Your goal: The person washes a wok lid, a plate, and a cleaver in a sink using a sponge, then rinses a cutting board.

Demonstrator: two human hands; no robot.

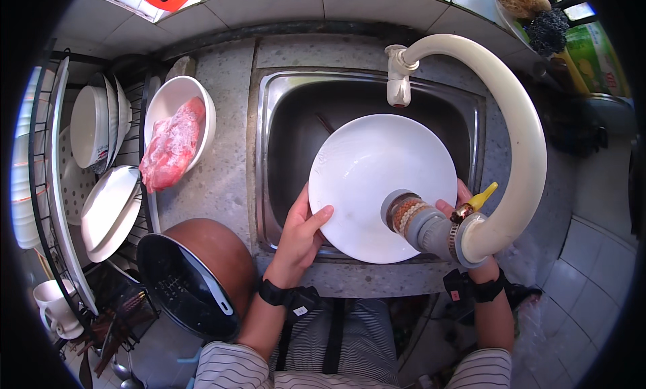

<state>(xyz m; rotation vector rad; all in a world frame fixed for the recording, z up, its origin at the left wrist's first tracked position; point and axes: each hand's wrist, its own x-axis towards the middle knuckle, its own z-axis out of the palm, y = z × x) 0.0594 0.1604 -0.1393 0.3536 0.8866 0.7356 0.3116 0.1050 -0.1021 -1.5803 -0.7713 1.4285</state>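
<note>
A large white plate (363,172) is held between my two hands over the stainless steel sink (290,137). My left hand (305,227) grips the plate's lower left rim, thumb on top and fingers underneath. On the far right rim is my right hand (456,200), partly hidden behind the plate and the faucet's spray head (416,220). That spray head, with beads in its clear section, hangs above the plate's lower right part at the end of a curved cream faucet pipe (525,132). Whether water is running I cannot tell. A thin brown stick (324,122) shows in the sink behind the plate.
Left of the sink, a white bowl (206,106) holds frosty raw meat (174,142). A brown pot (212,248) with a dark inside lies tilted near my left forearm. Farther left stands a black wire dish rack (40,187) with plates and bowls. Scrubbers (547,31) sit at the upper right.
</note>
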